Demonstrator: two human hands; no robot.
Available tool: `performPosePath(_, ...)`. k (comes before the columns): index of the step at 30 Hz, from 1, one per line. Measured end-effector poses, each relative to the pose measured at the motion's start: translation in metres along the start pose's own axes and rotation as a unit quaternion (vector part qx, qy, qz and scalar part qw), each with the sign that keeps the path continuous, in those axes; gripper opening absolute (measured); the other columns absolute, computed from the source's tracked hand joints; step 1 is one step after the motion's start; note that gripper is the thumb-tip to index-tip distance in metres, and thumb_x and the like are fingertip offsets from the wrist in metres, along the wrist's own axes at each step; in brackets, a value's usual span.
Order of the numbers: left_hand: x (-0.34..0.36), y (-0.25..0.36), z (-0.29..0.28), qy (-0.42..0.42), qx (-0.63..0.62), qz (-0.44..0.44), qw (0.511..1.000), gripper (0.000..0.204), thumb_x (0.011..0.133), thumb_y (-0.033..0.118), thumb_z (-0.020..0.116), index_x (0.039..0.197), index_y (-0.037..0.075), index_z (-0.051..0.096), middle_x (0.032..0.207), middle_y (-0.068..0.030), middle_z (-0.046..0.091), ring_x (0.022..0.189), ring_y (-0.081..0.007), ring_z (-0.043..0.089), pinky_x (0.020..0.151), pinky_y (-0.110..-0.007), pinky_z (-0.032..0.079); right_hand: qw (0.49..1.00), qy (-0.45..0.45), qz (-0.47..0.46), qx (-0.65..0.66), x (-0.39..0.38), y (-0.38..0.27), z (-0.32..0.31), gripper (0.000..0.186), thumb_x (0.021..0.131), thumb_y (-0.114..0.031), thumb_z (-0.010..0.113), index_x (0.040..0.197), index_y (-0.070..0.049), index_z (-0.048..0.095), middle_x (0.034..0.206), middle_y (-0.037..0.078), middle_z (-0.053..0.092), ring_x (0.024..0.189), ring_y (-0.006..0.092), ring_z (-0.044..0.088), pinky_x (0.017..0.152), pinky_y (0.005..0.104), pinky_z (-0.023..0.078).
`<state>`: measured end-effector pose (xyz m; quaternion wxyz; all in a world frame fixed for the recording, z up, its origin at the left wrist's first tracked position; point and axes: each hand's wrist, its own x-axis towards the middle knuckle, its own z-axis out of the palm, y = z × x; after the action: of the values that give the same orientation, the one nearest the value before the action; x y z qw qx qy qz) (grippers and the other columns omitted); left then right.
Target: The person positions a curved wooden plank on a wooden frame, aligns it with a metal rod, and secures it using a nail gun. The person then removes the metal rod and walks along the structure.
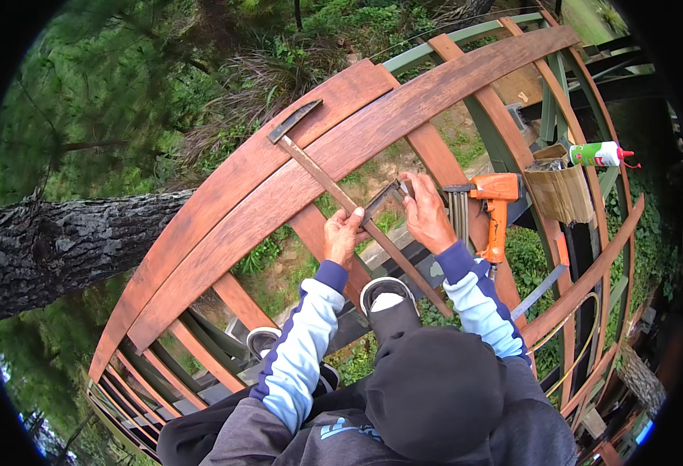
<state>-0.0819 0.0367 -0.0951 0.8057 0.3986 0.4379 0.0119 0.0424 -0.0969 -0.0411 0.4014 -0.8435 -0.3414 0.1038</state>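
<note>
An F-clamp (316,172) with a long, worn metal bar lies slanted across two reddish-brown wooden boards (372,124). Its dark fixed jaw (295,120) rests at the far board's outer part. My left hand (343,233) pinches the bar beside the sliding jaw (380,203), thumb on top. At the outer end of that jaw, my right hand (427,213) has its fingers closed round the screw end, which is mostly hidden. Just right of my right hand, an orange nail gun (497,210) lies on the wooden slats.
A torn cardboard box (561,190) and a white-and-green glue bottle with a red tip (596,154) sit to the right. A metal square (540,291) leans across the slats nearby. Open gaps between slats show ground below. A tree trunk (85,245) stands at left.
</note>
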Motion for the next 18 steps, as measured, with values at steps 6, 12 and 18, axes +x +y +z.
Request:
performPosePath(6,-0.005,-0.006,-0.003,-0.013,-0.003,0.010,1.000,0.039,0.095,0.030,0.062,0.111,-0.005,0.058,0.093,-0.0089,0.064,0.073,-0.0150,0.065,0.068,-0.029,0.059,0.978,-0.099,-0.112,-0.147,0.112,-0.011,0.043,0.046,0.080,0.008,0.052,0.125,-0.001,0.046,0.110,0.024,0.056,0.102,0.0417,0.056,0.089,0.0456,0.048)
performPosePath(12,-0.015,0.001,-0.007,0.002,0.008,0.005,1.000,0.047,0.095,0.035,0.062,0.115,-0.008,0.056,0.096,-0.0125,0.063,0.076,-0.0163,0.066,0.067,-0.029,0.058,0.940,-0.145,-0.173,-0.257,0.133,-0.013,0.067,0.042,0.080,0.000,0.059,0.121,-0.005,0.052,0.121,0.015,0.055,0.111,0.0344,0.054,0.090,0.0436,0.046)
performPosePath(18,-0.024,0.010,-0.016,0.079,0.198,0.045,0.976,0.039,0.092,0.032,0.068,0.104,-0.005,0.063,0.073,-0.0058,0.064,0.061,-0.0106,0.062,0.054,-0.023,0.050,0.940,-0.089,-0.191,-0.270,0.130,0.002,0.066,0.045,0.082,-0.008,0.064,0.126,-0.008,0.053,0.125,0.013,0.053,0.115,0.0328,0.051,0.097,0.0471,0.041)
